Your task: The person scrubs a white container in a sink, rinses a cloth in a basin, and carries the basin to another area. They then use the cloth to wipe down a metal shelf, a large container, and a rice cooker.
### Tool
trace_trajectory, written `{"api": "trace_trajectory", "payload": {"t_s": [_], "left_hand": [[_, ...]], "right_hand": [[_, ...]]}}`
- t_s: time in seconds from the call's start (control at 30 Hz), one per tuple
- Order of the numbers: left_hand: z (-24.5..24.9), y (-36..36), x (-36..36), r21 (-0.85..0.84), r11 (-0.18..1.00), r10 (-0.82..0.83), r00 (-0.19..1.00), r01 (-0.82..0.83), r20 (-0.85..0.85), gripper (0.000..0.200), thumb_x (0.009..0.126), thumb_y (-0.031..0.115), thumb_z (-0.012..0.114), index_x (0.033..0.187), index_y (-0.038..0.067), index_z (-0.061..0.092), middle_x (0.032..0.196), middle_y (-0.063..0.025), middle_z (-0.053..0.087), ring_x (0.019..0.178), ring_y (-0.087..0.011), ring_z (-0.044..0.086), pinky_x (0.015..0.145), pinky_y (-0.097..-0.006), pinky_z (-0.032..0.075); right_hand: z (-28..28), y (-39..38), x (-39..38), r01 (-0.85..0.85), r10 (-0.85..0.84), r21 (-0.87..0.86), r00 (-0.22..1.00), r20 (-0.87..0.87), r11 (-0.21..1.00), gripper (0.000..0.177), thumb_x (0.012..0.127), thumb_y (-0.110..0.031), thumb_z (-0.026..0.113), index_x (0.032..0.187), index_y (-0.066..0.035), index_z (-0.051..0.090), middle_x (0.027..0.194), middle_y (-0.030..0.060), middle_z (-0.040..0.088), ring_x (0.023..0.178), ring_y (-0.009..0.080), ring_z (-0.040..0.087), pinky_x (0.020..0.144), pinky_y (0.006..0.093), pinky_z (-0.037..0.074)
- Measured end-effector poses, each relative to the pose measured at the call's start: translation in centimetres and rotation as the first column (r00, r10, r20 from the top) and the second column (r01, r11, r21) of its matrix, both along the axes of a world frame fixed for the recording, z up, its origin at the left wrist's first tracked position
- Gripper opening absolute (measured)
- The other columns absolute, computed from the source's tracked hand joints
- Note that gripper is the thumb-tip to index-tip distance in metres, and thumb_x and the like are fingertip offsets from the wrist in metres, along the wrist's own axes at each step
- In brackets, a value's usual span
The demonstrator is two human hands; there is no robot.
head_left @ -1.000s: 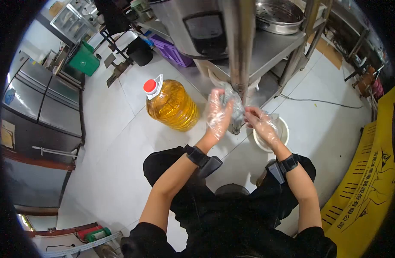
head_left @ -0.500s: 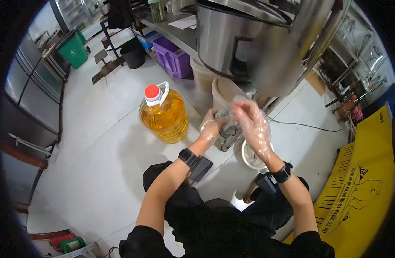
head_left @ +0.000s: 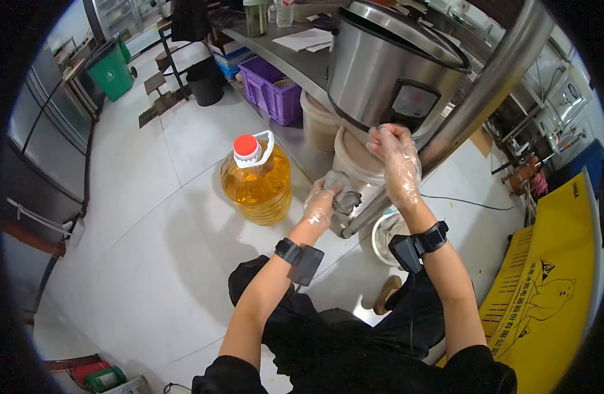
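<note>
My left hand [head_left: 323,199], in a clear plastic glove, is closed around a crumpled grey rag [head_left: 343,192] near the foot of the table leg. My right hand [head_left: 398,161], also gloved, is raised in front of the large silver rice cooker [head_left: 394,72]. Its fingertips are pinched together near the cooker's control panel, and I cannot make out whether something small is between them. Left of my left hand, a big bottle of yellow oil [head_left: 259,187] with a red cap stands on the floor.
The rice cooker sits on a steel table [head_left: 295,56] with a slanting metal leg [head_left: 492,79]. Below are lidded buckets [head_left: 356,161] and a purple crate [head_left: 269,92]. A white bucket [head_left: 382,243] holding cloth stands by my foot. A yellow printed panel [head_left: 545,289] is at right.
My right hand has moved away from the rag, up and to the right towards the rice cooker. My left hand keeps the rag. The view has shifted, showing more of the cooker.
</note>
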State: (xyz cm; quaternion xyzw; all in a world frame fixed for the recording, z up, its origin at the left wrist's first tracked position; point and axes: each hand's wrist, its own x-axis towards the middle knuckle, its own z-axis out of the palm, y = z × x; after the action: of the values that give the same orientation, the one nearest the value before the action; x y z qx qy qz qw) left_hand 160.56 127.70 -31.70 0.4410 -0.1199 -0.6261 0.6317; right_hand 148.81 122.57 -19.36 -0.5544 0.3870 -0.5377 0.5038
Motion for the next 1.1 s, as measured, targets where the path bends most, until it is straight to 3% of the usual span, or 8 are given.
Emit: {"api": "trace_trajectory", "payload": {"t_s": [0.43,0.5,0.53,0.6,0.73,0.8,0.83,1.1], "left_hand": [[-2.2,0.2,0.5,-0.038,0.994,-0.105,0.989,0.101,-0.106,0.047,0.084,0.007,0.061,0.127,0.004,0.042,0.114,-0.0096,0.056,0.1,-0.0202,0.059,0.083,-0.0332,0.051],[-5.1,0.0,0.6,-0.45,0.853,0.085,0.78,0.265,0.62,0.047,0.084,0.006,0.059,0.127,0.004,0.042,0.117,-0.0103,0.054,0.105,-0.0214,0.056,0.087,-0.0353,0.049],[-5.0,-0.2,0.4,-0.452,0.85,0.083,0.778,0.271,0.623,0.047,0.084,0.006,0.059,0.127,0.004,0.042,0.117,-0.0103,0.054,0.105,-0.0214,0.056,0.087,-0.0353,0.049],[-0.3,0.9,0.3,-0.176,0.968,-0.194,0.979,0.18,-0.068,0.05,0.087,0.016,0.059,0.131,0.005,0.035,0.113,-0.0096,0.054,0.1,-0.0185,0.057,0.078,-0.0348,0.051],[-3.1,1.1,0.6,-0.559,0.751,-0.066,0.883,0.35,0.464,0.043,0.091,0.025,0.054,0.128,0.007,0.041,0.113,-0.0075,0.054,0.103,-0.0175,0.055,0.082,-0.0357,0.049],[-0.1,2.0,0.6,-0.279,0.913,-0.37,0.892,0.298,-0.258,0.039,0.093,0.031,0.052,0.125,0.008,0.048,0.121,-0.0042,0.052,0.11,-0.0191,0.052,0.089,-0.036,0.046],[0.0,2.1,0.6,-0.28,0.911,-0.373,0.893,0.302,-0.252,0.039,0.093,0.031,0.052,0.125,0.008,0.048,0.121,-0.0042,0.052,0.11,-0.0191,0.052,0.089,-0.036,0.046],[1.9,4.1,0.5,0.022,0.83,-0.494,0.715,0.558,0.494,0.052,0.09,0.045,0.053,0.132,0.014,0.046,0.131,-0.0025,0.044,0.115,-0.0175,0.046,0.088,-0.0387,0.045]], "right_hand": [[-0.6,0.6,0.1,0.006,-0.009,-0.016,0.984,-0.175,1.0,0.029,0.091,-0.024,0.057,0.107,-0.002,0.048,0.098,0.006,0.055,0.087,0.0127,0.055,0.084,0.0268,0.046],[-3.3,0.8,-0.4,-0.038,-0.024,-0.136,0.905,-0.424,0.99,0.03,0.089,-0.022,0.058,0.11,-0.001,0.051,0.104,0.0091,0.058,0.093,0.0165,0.057,0.085,0.0288,0.045],[-4.0,1.2,-0.7,-0.081,-0.044,-0.184,0.807,-0.589,0.98,0.032,0.088,-0.022,0.058,0.112,-0.001,0.052,0.107,0.0111,0.059,0.097,0.0188,0.058,0.087,0.0299,0.045],[-5.2,2.7,-1.2,-0.218,-0.105,-0.304,0.627,-0.772,0.927,0.041,0.087,-0.027,0.058,0.119,-0.002,0.052,0.114,0.0173,0.058,0.107,0.0282,0.056,0.092,0.036,0.043],[-7.3,4.0,-1.6,-0.25,0.035,-0.157,0.621,-0.783,0.955,0.054,0.083,-0.032,0.06,0.129,-0.006,0.046,0.122,0.0206,0.054,0.115,0.0331,0.051,0.098,0.0396,0.038],[-7.3,4.2,-1.8,-0.221,0.032,-0.144,0.642,-0.766,0.965,0.058,0.082,-0.032,0.062,0.131,-0.007,0.045,0.122,0.0211,0.054,0.117,0.0332,0.05,0.099,0.0394,0.038],[-7.2,4.2,-2.0,-0.199,0.09,-0.067,0.685,-0.723,0.978,0.058,0.08,-0.031,0.063,0.13,-0.007,0.045,0.12,0.0204,0.055,0.112,0.0319,0.053,0.096,0.038,0.04],[-11.1,4.1,-4.6,-0.068,0.123,0.114,0.789,-0.602,0.991,0.049,0.077,-0.018,0.06,0.124,-0.009,0.051,0.107,0.0129,0.057,0.091,0.0205,0.057,0.081,0.0308,0.046]]}}
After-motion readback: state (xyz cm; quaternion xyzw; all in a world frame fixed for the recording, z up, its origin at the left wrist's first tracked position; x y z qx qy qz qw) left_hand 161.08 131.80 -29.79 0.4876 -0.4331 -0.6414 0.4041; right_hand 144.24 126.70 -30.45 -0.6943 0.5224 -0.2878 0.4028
